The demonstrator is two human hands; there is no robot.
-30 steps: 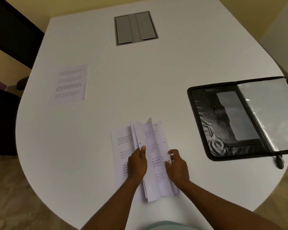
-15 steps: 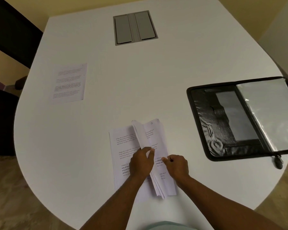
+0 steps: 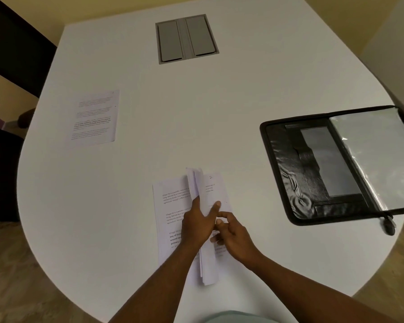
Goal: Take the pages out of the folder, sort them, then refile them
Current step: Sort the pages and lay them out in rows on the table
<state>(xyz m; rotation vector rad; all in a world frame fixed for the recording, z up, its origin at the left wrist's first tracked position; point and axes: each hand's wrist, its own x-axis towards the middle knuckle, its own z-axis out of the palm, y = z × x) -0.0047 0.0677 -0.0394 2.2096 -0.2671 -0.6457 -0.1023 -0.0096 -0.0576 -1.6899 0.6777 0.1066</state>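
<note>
A stack of printed pages (image 3: 170, 206) lies near the front edge of the white table (image 3: 196, 113). My left hand (image 3: 197, 226) holds several of its pages (image 3: 196, 185) lifted on edge, thumb across their right face. My right hand (image 3: 232, 235) is beside it, fingers curled at the right edge of the stack; whether it pinches a page is unclear. A single printed page (image 3: 95, 116) lies apart at the left. The black zip folder (image 3: 296, 164) lies open at the right, its clear plastic sleeves (image 3: 378, 157) on the right half.
A grey double-flap cable hatch (image 3: 186, 38) is set into the table at the back. Dark chairs (image 3: 0, 171) stand off the left edge. The folder's zip pull (image 3: 388, 223) hangs near the table's right front edge.
The lifted pages have been drawn more upright and bunched under my left hand, whose thumb now reaches over their right side. My right hand has shifted slightly toward the left hand.
</note>
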